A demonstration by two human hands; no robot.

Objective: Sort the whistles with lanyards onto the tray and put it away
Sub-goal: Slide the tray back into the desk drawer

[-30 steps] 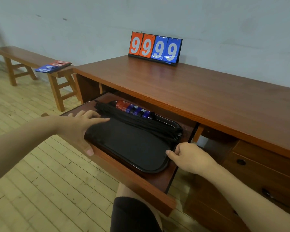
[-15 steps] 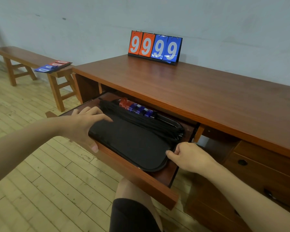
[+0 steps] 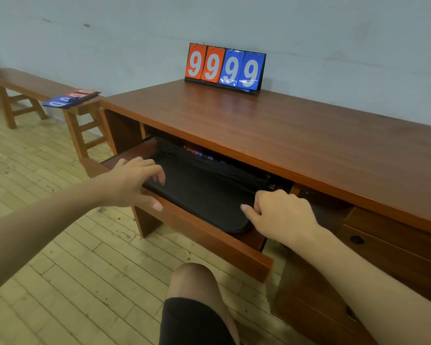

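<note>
tray [image 3: 209,205] lain in drawer [image 3: 209,242] under desk [image 3: 271,135] | left hand [image 3: 132,180] rested on drawer front, fingers loosely curled | right hand [image 3: 281,215] fingers clenched at tray's right edge, grasp unclear

A long reddish-brown wooden desk [image 3: 271,135] against a pale grey wall [image 3: 110,33].
At the back of its top stands a flip scoreboard [image 3: 225,68], two orange and two blue cards all showing 9. To the left, a wooden bench [image 3: 30,84] carries a second scoreboard lying flat [image 3: 70,98]. Pale wood-plank floor [image 3: 72,257]; closed side drawers [image 3: 393,245] on the right.
</note>
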